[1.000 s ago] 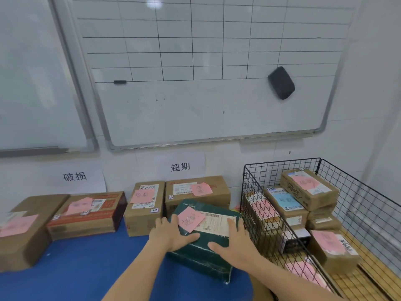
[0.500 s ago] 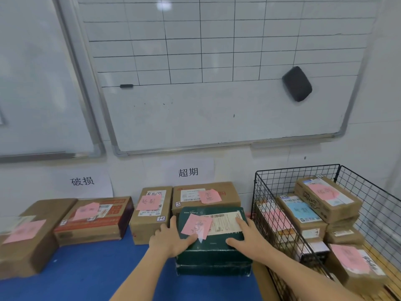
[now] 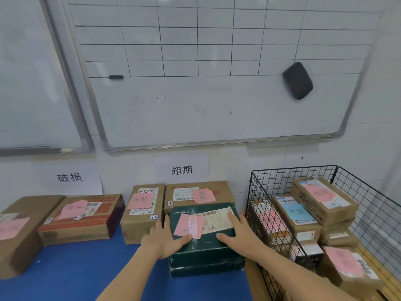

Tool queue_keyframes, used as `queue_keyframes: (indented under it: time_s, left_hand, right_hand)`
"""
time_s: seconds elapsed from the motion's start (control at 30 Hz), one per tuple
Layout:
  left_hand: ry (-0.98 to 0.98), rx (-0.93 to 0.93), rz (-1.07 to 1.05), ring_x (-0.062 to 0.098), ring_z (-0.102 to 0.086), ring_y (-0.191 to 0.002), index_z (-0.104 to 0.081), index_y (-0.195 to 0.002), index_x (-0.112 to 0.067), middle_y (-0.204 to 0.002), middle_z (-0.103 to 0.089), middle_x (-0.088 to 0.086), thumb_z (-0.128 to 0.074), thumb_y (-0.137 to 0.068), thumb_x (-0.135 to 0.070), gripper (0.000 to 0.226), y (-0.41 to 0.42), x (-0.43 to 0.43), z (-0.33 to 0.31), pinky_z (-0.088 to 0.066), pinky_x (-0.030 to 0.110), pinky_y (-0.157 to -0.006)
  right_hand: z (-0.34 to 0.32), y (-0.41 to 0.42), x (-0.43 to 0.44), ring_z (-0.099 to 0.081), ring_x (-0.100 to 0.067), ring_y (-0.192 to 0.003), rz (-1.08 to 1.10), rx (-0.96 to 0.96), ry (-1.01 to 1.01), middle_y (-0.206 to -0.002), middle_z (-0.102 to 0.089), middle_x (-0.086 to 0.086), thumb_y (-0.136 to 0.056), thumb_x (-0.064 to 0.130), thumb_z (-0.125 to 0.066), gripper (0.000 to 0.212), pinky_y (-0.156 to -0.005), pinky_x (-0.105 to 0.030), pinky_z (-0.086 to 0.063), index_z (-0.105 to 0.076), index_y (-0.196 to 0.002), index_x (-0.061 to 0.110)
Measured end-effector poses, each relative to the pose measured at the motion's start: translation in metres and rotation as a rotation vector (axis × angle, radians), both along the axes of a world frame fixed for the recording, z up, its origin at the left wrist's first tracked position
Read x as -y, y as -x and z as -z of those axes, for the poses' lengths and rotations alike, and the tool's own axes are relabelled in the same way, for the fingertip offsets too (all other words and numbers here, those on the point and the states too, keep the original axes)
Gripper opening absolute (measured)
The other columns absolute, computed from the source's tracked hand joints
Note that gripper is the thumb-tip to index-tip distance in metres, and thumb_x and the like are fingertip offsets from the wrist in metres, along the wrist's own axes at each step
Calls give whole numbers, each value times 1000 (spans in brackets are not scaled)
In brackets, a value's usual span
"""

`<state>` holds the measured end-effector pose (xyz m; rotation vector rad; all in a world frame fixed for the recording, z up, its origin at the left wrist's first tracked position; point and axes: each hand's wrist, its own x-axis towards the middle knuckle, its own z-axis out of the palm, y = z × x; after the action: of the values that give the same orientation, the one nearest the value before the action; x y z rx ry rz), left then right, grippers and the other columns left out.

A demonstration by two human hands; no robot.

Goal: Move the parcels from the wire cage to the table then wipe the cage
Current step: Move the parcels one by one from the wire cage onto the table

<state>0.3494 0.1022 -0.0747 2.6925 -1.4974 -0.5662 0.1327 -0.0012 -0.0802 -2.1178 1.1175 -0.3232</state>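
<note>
Seemingly settled, the green parcel (image 3: 207,262) sits on the tabletop (image 3: 76,279); left hand (image 3: 163,241) and right hand (image 3: 237,235) rest on top, fingers straight and apart. Shoved toward 3 o'clock, it could slip off the edge by the wire cage (image 3: 271,181).

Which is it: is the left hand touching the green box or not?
Touching. The head view shows the left hand with its thumb lying on top of the green box and its fingers along the box's left edge.
</note>
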Motion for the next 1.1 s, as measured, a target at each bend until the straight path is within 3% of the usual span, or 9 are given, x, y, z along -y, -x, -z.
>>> queue_keyframes:
  time_s: [0.23,0.37,0.47,0.63,0.73,0.9,1.1]
  left_hand:
    - [10,-9,11,27,-24,-143,9,-153,-15,-161,-7,5,-32,-75,-86,113,-3,1,1,-31,44,-111]
    - [67,41,17,27,-35,-138,2,-154,-16,-158,-21,6,-30,-76,-85,109,-5,3,-10,-37,43,-106]
    - [157,56,20,27,-38,-135,-5,-154,-20,-156,-25,4,-31,-79,-83,101,-6,5,-20,-43,43,-102]
    - [278,38,162,23,-18,-145,-11,-153,-19,-161,-9,2,-35,-90,-67,83,10,5,-32,-25,44,-115]
    - [386,-17,228,22,-17,-146,-18,-152,-17,-160,-12,3,-37,-95,-57,72,27,11,-43,-19,39,-118]
    - [577,-244,315,21,-33,-138,-26,-149,-18,-154,-31,4,-40,-99,-45,59,85,35,-69,-29,34,-111]
    - [665,-311,469,19,-30,-141,-25,-150,-20,-154,-30,3,-43,-99,-43,60,186,58,-84,-25,32,-112]
  right_hand:
    - [-1,-1,2,-27,-20,-135,-18,-28,35,-147,-21,-3,-87,49,-59,82,-115,-39,-29,-17,-150,18]
    - [-5,1,4,-25,-22,-137,-22,-91,121,-149,-22,-4,-83,58,-57,86,-114,-41,-30,-17,-150,20]
    - [-17,2,4,-29,-19,-133,-23,-95,223,-143,-32,-3,-86,50,-59,77,-112,-38,-33,-24,-146,17]
    - [-40,4,-4,-43,-14,-122,-80,-91,316,-134,-49,-1,-91,34,-58,53,-102,-29,-41,-38,-137,18]
    - [-60,10,-11,-48,-17,-123,-112,-101,416,-136,-52,0,-94,35,-54,50,-101,-31,-42,-42,-139,19]
    - [-99,59,-17,-42,-13,-130,7,21,543,-144,-45,1,-97,33,-51,52,-107,-30,-35,-36,-145,20]
    - [-113,158,-2,-48,-13,-126,132,-4,516,-142,-48,0,-94,31,-57,52,-105,-36,-43,-39,-142,19]
